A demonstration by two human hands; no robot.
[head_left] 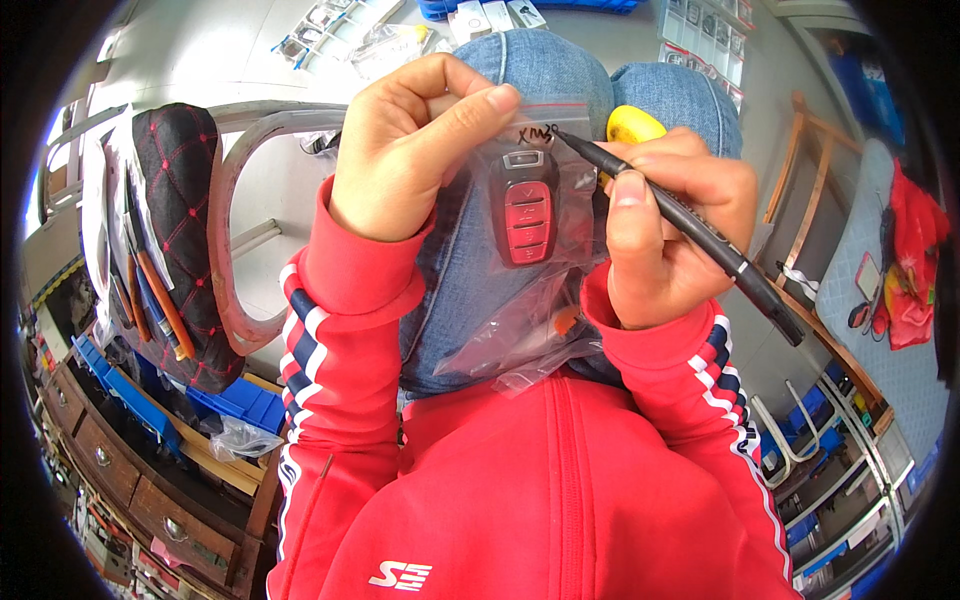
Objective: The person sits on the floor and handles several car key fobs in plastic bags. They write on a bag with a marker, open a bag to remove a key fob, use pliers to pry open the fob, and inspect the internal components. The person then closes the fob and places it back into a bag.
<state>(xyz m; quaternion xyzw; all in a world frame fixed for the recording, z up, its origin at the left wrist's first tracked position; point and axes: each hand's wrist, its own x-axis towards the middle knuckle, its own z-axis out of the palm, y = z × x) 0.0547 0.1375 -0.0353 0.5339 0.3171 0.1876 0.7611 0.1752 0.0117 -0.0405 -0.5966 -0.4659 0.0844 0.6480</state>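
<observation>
- Red jacket [500, 480], nearest of all, fills the space below the key fob, its zip running up towards it.
- Key fob [525, 215], black with a panel of red buttons, lies inside a clear zip bag [573, 215], which is held over the wearer's blue jeans [450, 280].
- Left hand [415, 140], above and left of the key fob, has its thumb and bent fingers pinched together on the bag's top edge.
- Right hand [680, 210], right of the key fob, is clamped on a black marker [700, 235] slanting down and away; its tip is at the dark handwriting above the key fob, though whether it touches cannot be told.
- Crumpled clear plastic [515, 330] hangs below the key fob, with a small orange patch showing.
- Yellow object [635, 124], partly hidden, sits above and right of the key fob.
- Black cushion [180, 230] with red stitching stands well left of the key fob.
</observation>
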